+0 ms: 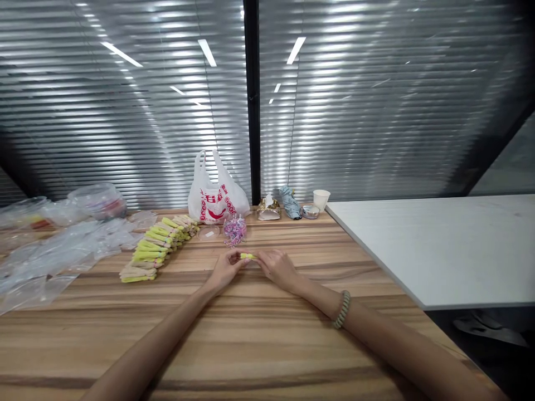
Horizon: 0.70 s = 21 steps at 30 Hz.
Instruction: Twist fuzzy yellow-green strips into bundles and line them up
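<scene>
My left hand and my right hand meet over the middle of the wooden table. Between their fingertips is a small yellow bundle, pinched at its left end by the left hand and at its right end by the right. Its material is too small to make out. To the left lies a long row of yellow and beige bundles, several with thin coloured bands around them. Just beyond my hands stands a clear tub of pink and purple bands, some spilling at its front.
A clear round lid lies beside the tub. Behind are a white plastic bag, a gold tissue pack, a folded blue umbrella, a round tin and a paper cup. Clear plastic bags cover the left; a white table adjoins right.
</scene>
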Available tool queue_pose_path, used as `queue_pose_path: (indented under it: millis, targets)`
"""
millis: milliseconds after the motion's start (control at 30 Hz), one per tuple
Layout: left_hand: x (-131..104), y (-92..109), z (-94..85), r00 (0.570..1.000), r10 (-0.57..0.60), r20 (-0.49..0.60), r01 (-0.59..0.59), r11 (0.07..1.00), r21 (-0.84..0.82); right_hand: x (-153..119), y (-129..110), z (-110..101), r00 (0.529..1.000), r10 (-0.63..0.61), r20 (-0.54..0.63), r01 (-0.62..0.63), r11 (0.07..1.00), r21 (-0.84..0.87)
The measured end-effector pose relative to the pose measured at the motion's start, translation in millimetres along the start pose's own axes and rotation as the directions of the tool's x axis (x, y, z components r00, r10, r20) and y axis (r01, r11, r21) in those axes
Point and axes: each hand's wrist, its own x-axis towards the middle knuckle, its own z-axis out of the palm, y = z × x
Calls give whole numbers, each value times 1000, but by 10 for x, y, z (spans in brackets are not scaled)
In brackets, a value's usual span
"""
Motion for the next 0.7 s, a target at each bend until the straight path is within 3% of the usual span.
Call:
queue_pose_path:
  millis: [333, 533, 700]
  targets:
    - [-8, 24, 17, 996, 82, -24, -76, 982, 172, -12, 6, 18, 996, 77, 49, -81, 993, 87]
    - [-59, 88, 42, 971, 237, 9, -218, 878, 426, -1, 6, -11, 995, 77, 56, -86, 982, 170]
    - [-89, 142, 71, 963, 269, -2, -230, 828, 511, 2, 4, -24, 996, 60, 72, -75, 971, 226]
